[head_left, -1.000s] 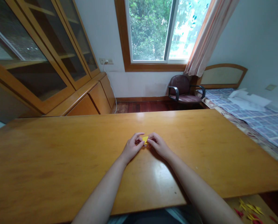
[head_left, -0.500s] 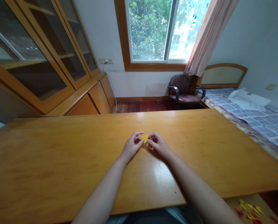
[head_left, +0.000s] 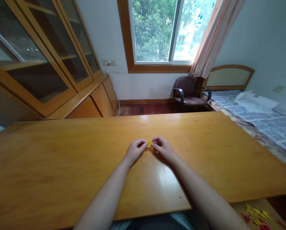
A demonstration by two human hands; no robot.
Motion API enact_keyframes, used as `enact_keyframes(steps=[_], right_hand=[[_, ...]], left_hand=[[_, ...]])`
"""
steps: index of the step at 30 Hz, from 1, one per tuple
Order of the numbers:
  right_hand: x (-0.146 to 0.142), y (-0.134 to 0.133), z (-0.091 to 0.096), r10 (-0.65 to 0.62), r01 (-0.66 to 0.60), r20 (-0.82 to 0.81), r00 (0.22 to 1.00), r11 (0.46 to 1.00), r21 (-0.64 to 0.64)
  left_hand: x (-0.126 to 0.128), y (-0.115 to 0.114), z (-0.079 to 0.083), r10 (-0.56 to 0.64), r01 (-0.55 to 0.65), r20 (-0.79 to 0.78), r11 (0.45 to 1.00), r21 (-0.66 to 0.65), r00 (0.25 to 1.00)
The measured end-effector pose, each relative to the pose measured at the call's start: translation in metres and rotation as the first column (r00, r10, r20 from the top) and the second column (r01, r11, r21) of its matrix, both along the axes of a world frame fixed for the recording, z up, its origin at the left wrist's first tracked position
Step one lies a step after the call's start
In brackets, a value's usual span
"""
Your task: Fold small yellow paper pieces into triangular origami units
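Note:
A small flat yellow piece, apparently folded paper (head_left: 149,144), is held just above the middle of the wooden desk. My left hand (head_left: 135,149) pinches its left edge between thumb and fingers. On the opposite edge, my right hand (head_left: 162,147) pinches it the same way. Both forearms reach in from the desk's near edge. The fingertips hide the side edges of the piece, and its exact folds are too small to make out.
The wooden desk (head_left: 61,159) spreads wide around my hands. Several yellow and red folded pieces (head_left: 259,215) lie on a lower surface at the bottom right. Beyond the desk are a chair (head_left: 187,91), a bed (head_left: 265,118) and a glass-door cabinet (head_left: 85,92).
My left fingers have closed in and now pinch the yellow piece's left edge. The piece looks slightly narrower and sits a touch lower. My right hand has hardly moved.

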State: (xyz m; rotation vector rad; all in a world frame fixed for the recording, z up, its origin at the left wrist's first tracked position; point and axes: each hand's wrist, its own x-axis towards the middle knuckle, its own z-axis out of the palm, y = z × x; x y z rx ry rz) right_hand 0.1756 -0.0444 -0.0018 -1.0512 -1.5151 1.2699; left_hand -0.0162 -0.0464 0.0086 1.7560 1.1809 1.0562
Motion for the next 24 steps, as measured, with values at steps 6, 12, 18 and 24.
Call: enact_keyframes(steps=[6, 12, 18, 24], right_hand=[[-0.0001, -0.0010, 0.0043, 0.006, -0.009, 0.060, 0.998, 0.999, 0.047], [0.0009, -0.0003, 0.0045, -0.016, 0.005, 0.117, 0.993, 0.996, 0.092], [0.0015, -0.0007, 0.0057, 0.002, -0.017, 0.131, 0.991, 0.993, 0.115], [0.0020, -0.0015, 0.0081, -0.011, -0.008, 0.142, 0.990, 0.991, 0.132]], left_hand=[[-0.0013, 0.0010, 0.0009, 0.015, -0.015, -0.013, 0.999, 0.044, 1.000], [-0.0011, 0.0008, 0.0024, 0.019, -0.017, -0.030, 0.998, 0.054, 0.999], [0.0000, -0.0013, 0.0073, -0.029, 0.033, -0.077, 0.998, 0.050, 0.997], [0.0009, -0.0017, 0.0072, -0.020, 0.027, -0.101, 0.998, 0.064, 0.995]])
